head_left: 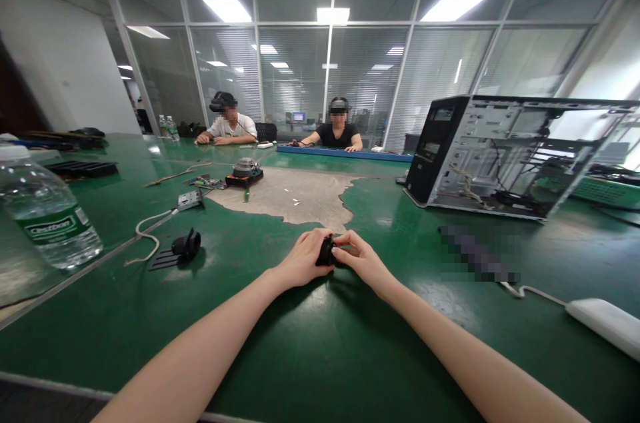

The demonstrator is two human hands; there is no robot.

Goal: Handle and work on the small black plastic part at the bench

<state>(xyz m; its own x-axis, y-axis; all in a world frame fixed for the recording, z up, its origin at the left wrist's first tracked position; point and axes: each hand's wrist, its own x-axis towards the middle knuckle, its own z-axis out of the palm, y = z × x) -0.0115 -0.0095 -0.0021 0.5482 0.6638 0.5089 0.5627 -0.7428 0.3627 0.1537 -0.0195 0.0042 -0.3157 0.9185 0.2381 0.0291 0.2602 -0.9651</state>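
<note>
A small black part [325, 252] is between my two hands, just above the green table [320, 356]. My left hand [306, 258] has its fingers wrapped round the part from the left. On the other side, the fingers of my right hand [357, 255] pinch the part's right edge. What kind of part it is cannot be made out. Left of my hands, a black slotted piece with a round end [185, 246] lies on the table.
A water bottle [53, 216] stands at the left. An open computer case [480, 156] stands at the right, with a white power adapter [605, 323] nearer. Beyond a bare patch [300, 196] with a black-and-orange device [245, 173], two people sit across the table.
</note>
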